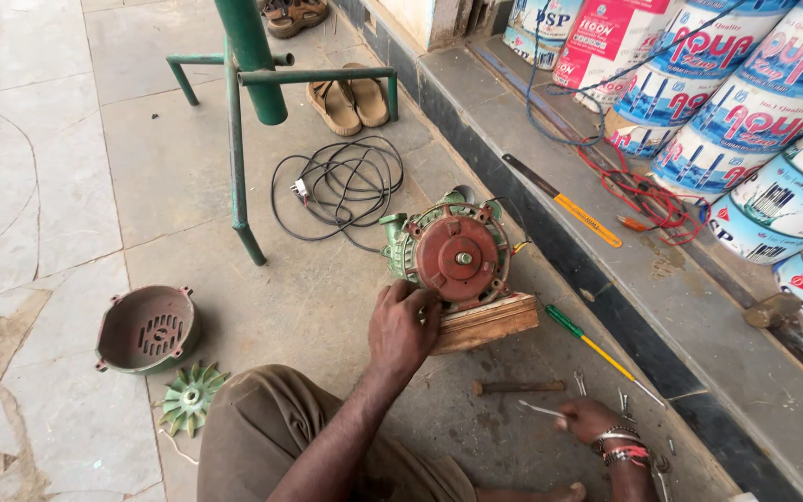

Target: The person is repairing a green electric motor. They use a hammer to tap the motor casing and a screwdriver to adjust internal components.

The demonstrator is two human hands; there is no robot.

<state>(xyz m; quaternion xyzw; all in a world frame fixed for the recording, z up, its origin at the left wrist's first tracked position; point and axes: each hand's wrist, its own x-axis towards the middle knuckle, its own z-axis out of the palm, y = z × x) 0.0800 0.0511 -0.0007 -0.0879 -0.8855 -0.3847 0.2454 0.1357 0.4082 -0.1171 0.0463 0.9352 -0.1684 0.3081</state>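
The fan cover (148, 328) and green fan (191, 398) lie on the floor, well apart from the motor (453, 251), so disassembly appears to be under way. The motor rests on a wooden block (485, 322) at centre. The left hand (404, 327) presses on its red end plate, fingers curled against the rim. The right hand (590, 419) pinches a slim metal tool (537, 407) beside scattered spanners (580, 381). The next move probably calls for bringing that tool to the end plate's fasteners.

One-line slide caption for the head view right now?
Left hand steadies a red-and-green motor on a wooden block; right hand picks up a small metal tool from the floor.
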